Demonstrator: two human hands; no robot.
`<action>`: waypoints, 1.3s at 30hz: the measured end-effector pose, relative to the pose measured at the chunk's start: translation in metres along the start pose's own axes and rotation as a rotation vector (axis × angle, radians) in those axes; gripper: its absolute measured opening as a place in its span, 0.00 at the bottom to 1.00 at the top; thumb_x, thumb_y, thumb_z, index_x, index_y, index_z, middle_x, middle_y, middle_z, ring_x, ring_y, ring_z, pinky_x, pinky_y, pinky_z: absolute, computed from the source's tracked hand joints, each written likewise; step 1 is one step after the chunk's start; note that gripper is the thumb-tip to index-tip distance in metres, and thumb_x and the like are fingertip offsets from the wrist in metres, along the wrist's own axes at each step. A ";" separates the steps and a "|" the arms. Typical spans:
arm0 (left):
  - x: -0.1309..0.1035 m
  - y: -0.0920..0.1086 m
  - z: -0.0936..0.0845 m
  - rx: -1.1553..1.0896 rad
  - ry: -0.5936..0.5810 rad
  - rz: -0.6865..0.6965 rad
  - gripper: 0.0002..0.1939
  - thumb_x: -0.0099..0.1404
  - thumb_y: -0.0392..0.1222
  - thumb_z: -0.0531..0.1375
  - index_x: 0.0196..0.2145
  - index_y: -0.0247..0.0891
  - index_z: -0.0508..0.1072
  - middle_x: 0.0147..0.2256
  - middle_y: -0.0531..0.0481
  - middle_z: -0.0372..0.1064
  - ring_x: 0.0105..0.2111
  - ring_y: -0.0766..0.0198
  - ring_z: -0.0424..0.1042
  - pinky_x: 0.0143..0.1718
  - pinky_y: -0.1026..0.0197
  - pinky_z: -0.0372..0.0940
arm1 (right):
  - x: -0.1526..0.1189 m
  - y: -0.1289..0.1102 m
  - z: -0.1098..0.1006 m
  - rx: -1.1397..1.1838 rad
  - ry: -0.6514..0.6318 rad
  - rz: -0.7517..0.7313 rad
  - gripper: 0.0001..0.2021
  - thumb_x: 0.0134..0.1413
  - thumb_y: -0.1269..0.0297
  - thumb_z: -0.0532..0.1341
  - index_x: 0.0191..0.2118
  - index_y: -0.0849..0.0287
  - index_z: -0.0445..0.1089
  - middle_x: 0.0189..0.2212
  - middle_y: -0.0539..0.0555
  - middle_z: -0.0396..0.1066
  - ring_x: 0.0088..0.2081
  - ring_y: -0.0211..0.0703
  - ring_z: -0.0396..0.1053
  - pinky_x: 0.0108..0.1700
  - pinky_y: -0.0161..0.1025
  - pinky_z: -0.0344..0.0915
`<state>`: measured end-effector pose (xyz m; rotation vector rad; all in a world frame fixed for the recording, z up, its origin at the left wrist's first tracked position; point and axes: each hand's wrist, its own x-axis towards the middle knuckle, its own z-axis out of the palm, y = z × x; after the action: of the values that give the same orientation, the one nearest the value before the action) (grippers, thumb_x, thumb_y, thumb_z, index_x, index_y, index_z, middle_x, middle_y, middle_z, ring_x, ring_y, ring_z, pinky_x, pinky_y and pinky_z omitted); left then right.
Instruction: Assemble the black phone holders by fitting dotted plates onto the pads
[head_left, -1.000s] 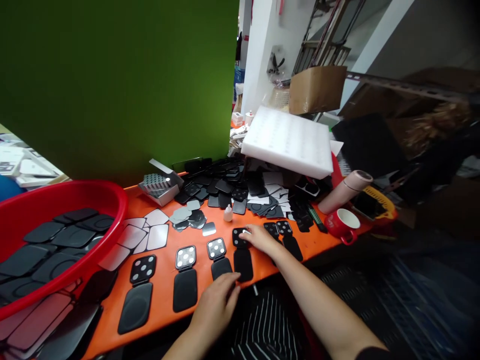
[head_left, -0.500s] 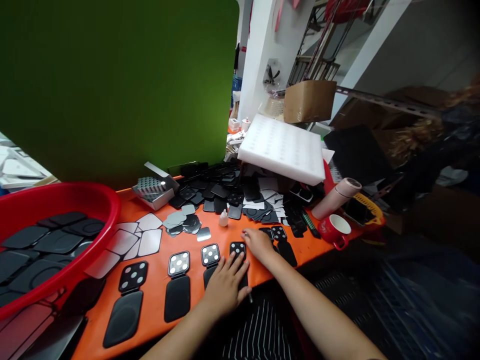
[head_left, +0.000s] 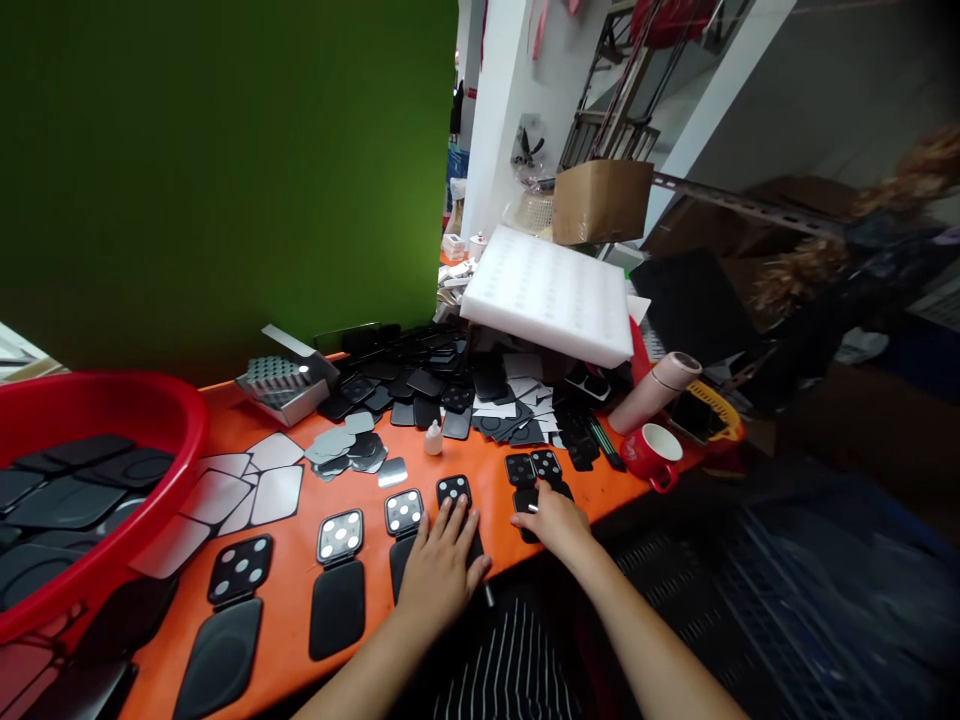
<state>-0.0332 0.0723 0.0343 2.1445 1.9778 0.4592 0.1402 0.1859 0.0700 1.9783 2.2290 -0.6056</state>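
My left hand [head_left: 444, 565] lies flat, fingers spread, over a black hinged piece [head_left: 452, 487] whose upper half shows pale round discs. A thin pale stick [head_left: 490, 595] juts out below that hand by the table edge. My right hand [head_left: 561, 522] is at the right, fingers drawn together over the dark lower panels [head_left: 523, 500] of two similar pieces. Something small and silvery [head_left: 532, 508] shows at its fingertips, too small to name. Farther left are more opened hinged pieces, one with a silvery disc-studded half [head_left: 340, 536] and one with a black half [head_left: 240, 568].
A red basin [head_left: 196, 430] of black panels stands left, near white-faced sheets [head_left: 276, 490]. Behind are a box of small cylinders [head_left: 296, 395], a dropper bottle [head_left: 433, 438] and piled black parts [head_left: 424, 382]. A red mug [head_left: 651, 455] and pink flask [head_left: 654, 392] stand right.
My right hand has moved right and toward me, from beside the left hand's piece to the two hinged pieces at the right. My left hand stays on its piece. The view has shifted slightly.
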 end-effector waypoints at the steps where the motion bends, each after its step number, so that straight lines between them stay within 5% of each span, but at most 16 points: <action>1: -0.001 0.000 -0.002 -0.024 0.005 0.004 0.27 0.59 0.49 0.51 0.56 0.41 0.55 0.59 0.44 0.48 0.58 0.49 0.42 0.54 0.41 0.42 | 0.003 0.000 -0.002 0.073 -0.014 0.002 0.34 0.33 0.48 0.63 0.47 0.63 0.61 0.37 0.63 0.69 0.41 0.55 0.66 0.38 0.43 0.58; 7: -0.006 0.008 -0.022 -0.467 0.065 -0.080 0.21 0.60 0.44 0.51 0.52 0.43 0.61 0.58 0.47 0.49 0.58 0.53 0.46 0.55 0.45 0.45 | -0.006 -0.004 -0.013 0.448 -0.228 -0.179 0.16 0.43 0.54 0.59 0.33 0.64 0.68 0.31 0.56 0.71 0.34 0.46 0.68 0.35 0.37 0.60; 11: -0.009 0.016 -0.031 -1.157 -0.062 -0.194 0.25 0.58 0.45 0.55 0.53 0.40 0.59 0.53 0.43 0.60 0.53 0.54 0.58 0.52 0.50 0.53 | -0.042 -0.027 -0.009 0.989 -0.470 -0.357 0.19 0.43 0.53 0.60 0.37 0.65 0.67 0.31 0.55 0.70 0.34 0.42 0.67 0.35 0.36 0.61; 14: -0.018 0.020 -0.039 -1.455 -0.153 -0.272 0.21 0.59 0.44 0.54 0.49 0.37 0.62 0.47 0.43 0.66 0.49 0.54 0.63 0.48 0.52 0.58 | -0.057 -0.044 -0.008 1.215 -0.422 -0.346 0.19 0.40 0.54 0.63 0.36 0.63 0.65 0.25 0.51 0.67 0.26 0.36 0.64 0.29 0.33 0.60; 19: -0.041 0.020 -0.055 -1.626 -0.275 -0.408 0.17 0.55 0.45 0.58 0.42 0.36 0.66 0.40 0.44 0.70 0.43 0.54 0.67 0.43 0.54 0.60 | -0.052 -0.057 -0.015 1.319 -0.364 -0.235 0.18 0.44 0.52 0.60 0.21 0.61 0.57 0.12 0.41 0.48 0.13 0.25 0.42 0.15 0.27 0.40; 27: -0.059 0.013 -0.071 -1.525 -0.129 -0.475 0.19 0.56 0.44 0.58 0.45 0.38 0.66 0.46 0.44 0.67 0.48 0.53 0.62 0.49 0.54 0.56 | -0.050 -0.078 -0.015 1.397 -0.589 -0.237 0.18 0.43 0.51 0.60 0.23 0.60 0.55 0.12 0.40 0.47 0.13 0.25 0.39 0.14 0.27 0.36; 33: -0.055 0.019 -0.081 -1.869 -0.251 -0.581 0.22 0.51 0.44 0.62 0.45 0.38 0.67 0.44 0.40 0.69 0.41 0.52 0.69 0.42 0.52 0.61 | -0.055 -0.092 -0.011 1.174 -0.425 -0.374 0.18 0.44 0.50 0.59 0.24 0.61 0.59 0.16 0.44 0.54 0.17 0.28 0.50 0.19 0.29 0.48; 39: -0.054 0.011 -0.070 -1.795 -0.113 -0.767 0.20 0.51 0.46 0.61 0.42 0.38 0.66 0.43 0.42 0.70 0.38 0.54 0.71 0.39 0.53 0.64 | -0.073 -0.097 -0.024 0.560 0.005 -0.619 0.13 0.57 0.58 0.47 0.34 0.59 0.65 0.29 0.51 0.64 0.31 0.37 0.62 0.34 0.34 0.57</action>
<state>-0.0508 0.0129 0.0985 0.2757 1.0876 1.1847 0.0613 0.1195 0.1385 1.3959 2.9143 -1.4181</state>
